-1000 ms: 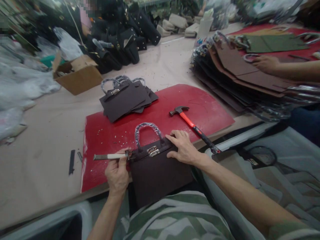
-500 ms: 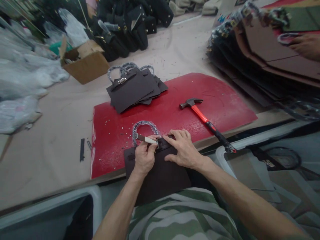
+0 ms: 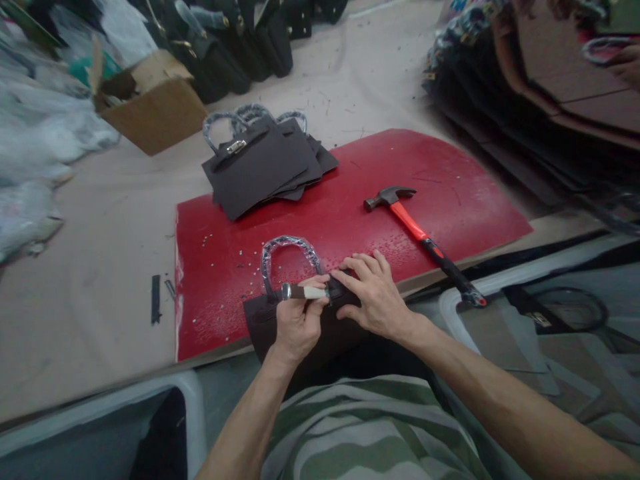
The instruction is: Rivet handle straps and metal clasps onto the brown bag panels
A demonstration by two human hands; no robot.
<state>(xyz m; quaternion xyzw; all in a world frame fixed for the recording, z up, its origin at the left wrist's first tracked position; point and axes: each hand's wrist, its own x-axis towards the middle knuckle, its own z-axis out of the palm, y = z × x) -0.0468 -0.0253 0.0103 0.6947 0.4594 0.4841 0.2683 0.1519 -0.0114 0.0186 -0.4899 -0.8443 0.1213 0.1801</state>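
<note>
My left hand (image 3: 299, 327) is closed around a short rod-shaped tool (image 3: 314, 293) with a metal cap and a brown and white shaft. Its tip reaches the upper edge of a dark brown bag panel (image 3: 259, 318), where my fingers hide the exact contact. A looped handle (image 3: 290, 240) in clear plastic wrap rises from that panel. My right hand (image 3: 375, 297) lies on the panel just right of the tool, fingers spread and pressing down. To the right, a claw hammer (image 3: 413, 223) with a red and black handle rests on the red mat (image 3: 345, 213).
Similar panels (image 3: 265, 167) with wrapped handles are stacked behind. A cardboard box (image 3: 153, 110) and plastic bags (image 3: 55, 127) stand at the left. Large brown pieces (image 3: 555, 60) lie at the right, near another person's hand (image 3: 627, 63). White-rimmed bins (image 3: 193, 400) flank me below the table edge.
The tool has tilted, so its metal cap faces me more. Both hands and the panel have shifted slightly rightward in view, and the panel's lower part has dipped. The camera view has also moved.
</note>
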